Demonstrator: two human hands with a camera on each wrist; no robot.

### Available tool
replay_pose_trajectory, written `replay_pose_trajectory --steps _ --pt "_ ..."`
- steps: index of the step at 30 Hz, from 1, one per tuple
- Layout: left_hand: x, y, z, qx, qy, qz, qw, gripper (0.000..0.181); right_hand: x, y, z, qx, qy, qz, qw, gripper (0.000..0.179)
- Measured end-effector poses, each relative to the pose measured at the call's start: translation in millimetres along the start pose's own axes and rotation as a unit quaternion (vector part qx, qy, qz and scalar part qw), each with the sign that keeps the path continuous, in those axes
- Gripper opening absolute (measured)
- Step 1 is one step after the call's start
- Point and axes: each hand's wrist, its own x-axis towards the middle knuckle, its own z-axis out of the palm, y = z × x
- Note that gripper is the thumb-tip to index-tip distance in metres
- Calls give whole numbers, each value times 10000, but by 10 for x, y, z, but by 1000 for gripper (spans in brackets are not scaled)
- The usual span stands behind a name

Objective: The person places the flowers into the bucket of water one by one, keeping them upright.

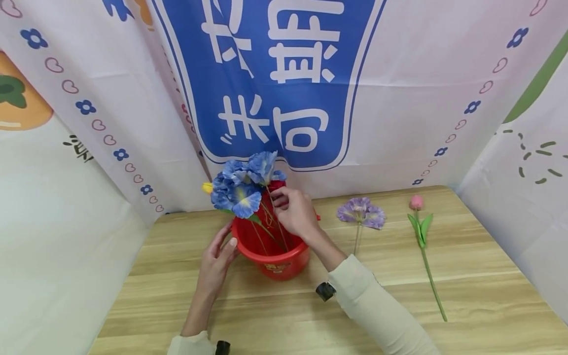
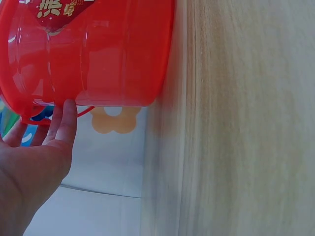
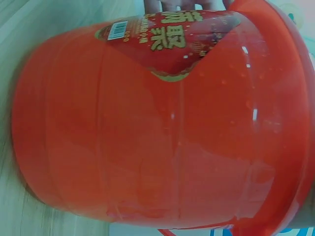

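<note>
A red bucket (image 1: 286, 266) stands on the wooden table with artificial flowers in it. Several blue flowers (image 1: 239, 185) rise above its far left rim, beside a red flower (image 1: 277, 185) and a yellow bloom (image 1: 207, 187). My right hand (image 1: 295, 209) reaches over the bucket, its curled fingers pinching the thin stem of a blue flower whose lower end is inside. My left hand (image 1: 215, 259) rests against the bucket's left side, thumb near the rim. In the left wrist view its extended fingers (image 2: 66, 120) touch the red wall. The right wrist view shows mostly bucket, with the right hand out of sight.
To the right of the bucket lie a purple flower (image 1: 361, 213) and a pink tulip (image 1: 416, 202) with a long green stem. A printed cloth (image 1: 399, 123) hangs behind the table, and more cloth flanks both sides.
</note>
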Motion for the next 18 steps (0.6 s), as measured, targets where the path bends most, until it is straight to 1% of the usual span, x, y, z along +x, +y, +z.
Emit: replay_pose_trajectory --steps 5,10,15,18 --pt "9 2 -7 110 7 -74 9999 54 -23 -19 -56 213 -65 131 9997 29" --pt "13 3 -10 154 -3 -90 9998 55 -88 -28 -164 374 -69 205 9991 32" --pt "10 4 -11 175 -6 -57 9998 55 -165 9 -312 444 54 231 9987 36" --pt "6 3 -11 163 -13 -45 9999 55 -197 62 -417 580 162 226 9979 37"
